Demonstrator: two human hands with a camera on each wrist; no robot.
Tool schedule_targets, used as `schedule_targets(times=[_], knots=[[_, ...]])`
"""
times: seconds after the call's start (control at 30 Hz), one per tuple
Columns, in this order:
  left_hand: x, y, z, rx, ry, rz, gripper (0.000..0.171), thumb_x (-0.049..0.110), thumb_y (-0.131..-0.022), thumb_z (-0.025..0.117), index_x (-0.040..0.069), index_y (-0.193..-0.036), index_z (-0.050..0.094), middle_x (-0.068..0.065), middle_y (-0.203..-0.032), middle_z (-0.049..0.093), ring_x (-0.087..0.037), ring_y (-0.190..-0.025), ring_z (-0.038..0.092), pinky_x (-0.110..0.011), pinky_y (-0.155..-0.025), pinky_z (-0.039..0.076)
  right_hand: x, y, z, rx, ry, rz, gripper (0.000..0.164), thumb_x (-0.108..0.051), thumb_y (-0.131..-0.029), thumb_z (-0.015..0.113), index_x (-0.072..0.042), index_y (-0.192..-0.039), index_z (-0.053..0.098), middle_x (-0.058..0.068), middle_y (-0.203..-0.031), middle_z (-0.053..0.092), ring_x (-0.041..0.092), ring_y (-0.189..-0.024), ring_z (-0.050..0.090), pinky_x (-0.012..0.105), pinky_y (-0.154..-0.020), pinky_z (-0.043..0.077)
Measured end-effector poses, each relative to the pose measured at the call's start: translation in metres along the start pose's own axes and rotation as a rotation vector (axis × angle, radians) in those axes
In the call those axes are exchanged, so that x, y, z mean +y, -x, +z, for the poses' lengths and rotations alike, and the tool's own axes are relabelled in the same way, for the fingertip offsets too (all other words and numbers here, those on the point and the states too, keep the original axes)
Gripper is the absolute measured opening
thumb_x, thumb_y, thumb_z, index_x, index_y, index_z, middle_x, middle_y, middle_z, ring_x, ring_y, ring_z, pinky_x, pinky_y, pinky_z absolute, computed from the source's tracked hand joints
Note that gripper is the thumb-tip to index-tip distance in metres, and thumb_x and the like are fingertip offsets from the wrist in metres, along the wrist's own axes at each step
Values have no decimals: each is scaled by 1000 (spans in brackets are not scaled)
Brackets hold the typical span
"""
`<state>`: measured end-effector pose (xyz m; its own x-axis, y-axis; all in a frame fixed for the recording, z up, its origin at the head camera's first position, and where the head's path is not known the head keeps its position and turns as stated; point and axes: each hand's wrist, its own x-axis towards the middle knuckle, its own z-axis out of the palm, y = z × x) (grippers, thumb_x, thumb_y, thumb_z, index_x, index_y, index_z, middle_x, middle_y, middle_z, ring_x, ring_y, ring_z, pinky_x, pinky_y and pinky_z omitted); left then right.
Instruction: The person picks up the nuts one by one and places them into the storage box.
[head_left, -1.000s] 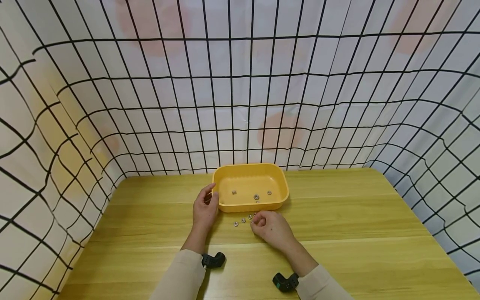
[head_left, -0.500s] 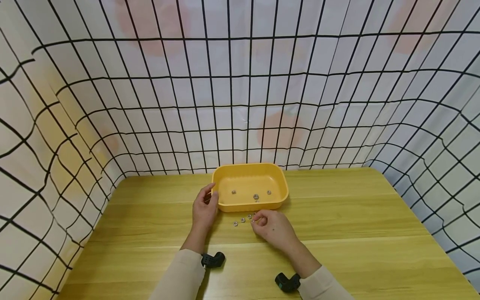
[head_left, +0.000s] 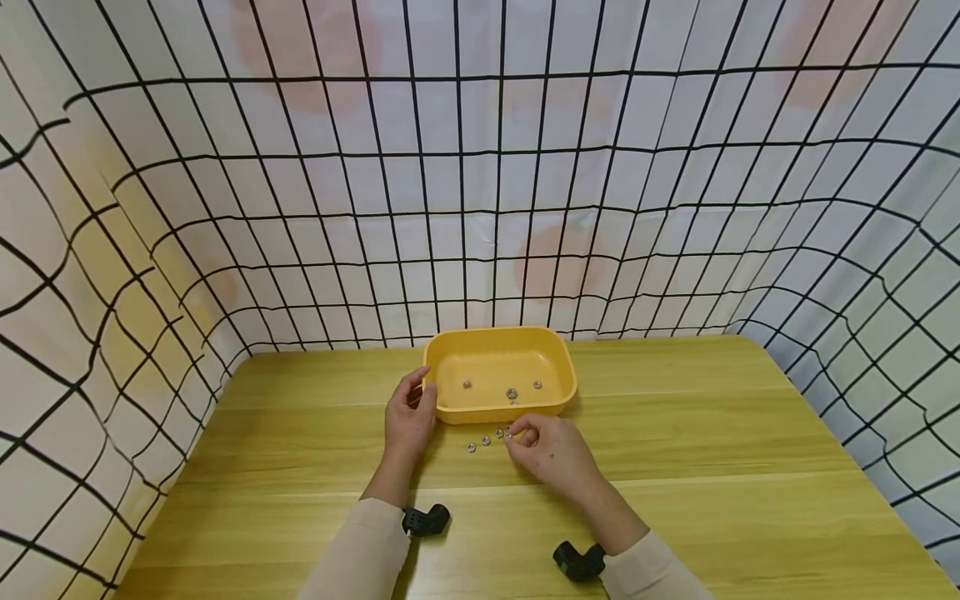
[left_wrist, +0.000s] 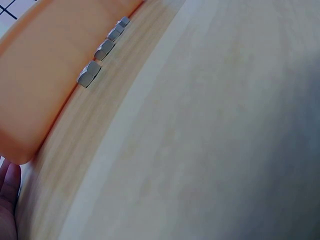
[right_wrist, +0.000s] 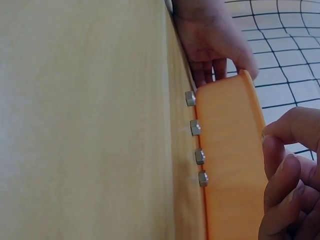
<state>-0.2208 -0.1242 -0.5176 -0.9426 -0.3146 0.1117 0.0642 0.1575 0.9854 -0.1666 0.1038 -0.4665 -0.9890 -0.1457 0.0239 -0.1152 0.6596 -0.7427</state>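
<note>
A yellow tray stands at the back of the table. My left hand rests against its left end. In the right wrist view, the left thumb lies at the rim with the other fingers bent loosely down beside the wall. My right hand is just in front of the tray's near wall, thumb and index fingertip pinched together on a small shiny nut, mostly hidden by the fingers. Several hex nuts sit in a slanting row along the tray's front. Inside the tray lie more nuts, including a larger nut.
The wooden table extends to both sides of the tray. A white cloth with a black grid hangs behind it and at the sides. Black wrist cameras sit on both wrists.
My right hand has risen slightly towards the tray, the pinched nut moving with its fingertips. The left hand, the tray and the row of nuts have stayed in place.
</note>
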Motion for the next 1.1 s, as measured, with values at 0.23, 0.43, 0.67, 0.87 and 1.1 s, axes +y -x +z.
schedule_targets(times=[0.23, 0.43, 0.67, 0.87, 1.1], knots=[[-2, -1, 0, 4, -12, 15, 35, 19, -101, 62, 14, -135, 66, -15, -137, 63, -32, -123, 62, -52, -106, 50, -4, 1, -4, 10, -13, 9, 7, -23, -88, 79, -20, -86, 73, -7, -68, 61, 10, -55, 51, 23, -50, 39], [-2, -2, 0, -1, -1, 3, 34, 22, -101, 63, 15, -134, 66, -14, -138, 62, -32, -124, 61, -51, -107, 50, -6, -1, -7, 17, -16, 19, 8, -24, -88, 79, -20, -86, 73, -7, -69, 62, 10, -54, 50, 21, -48, 38], [-1, -1, 0, -2, 6, 3, 35, 21, -100, 64, 14, -134, 66, -13, -138, 63, -32, -125, 61, -51, -107, 49, -8, -2, -10, 26, -15, 6, 6, -22, -88, 79, -19, -87, 73, -7, -69, 63, 10, -53, 50, 21, -47, 38], [-1, -1, 0, 4, 0, 5, 34, 21, -101, 63, 15, -134, 66, -13, -137, 63, -32, -124, 61, -51, -107, 50, -9, -4, -13, 42, -17, -20, 7, -21, -88, 79, -18, -88, 73, -7, -70, 63, 10, -53, 51, 21, -46, 38], [-2, 0, 0, 2, -2, -1, 33, 22, -100, 64, 18, -133, 67, -12, -138, 63, -31, -124, 61, -51, -107, 50, -10, -7, -16, 48, -8, -26, 7, -22, -89, 78, -19, -88, 72, -7, -71, 63, 10, -54, 50, 20, -46, 37]])
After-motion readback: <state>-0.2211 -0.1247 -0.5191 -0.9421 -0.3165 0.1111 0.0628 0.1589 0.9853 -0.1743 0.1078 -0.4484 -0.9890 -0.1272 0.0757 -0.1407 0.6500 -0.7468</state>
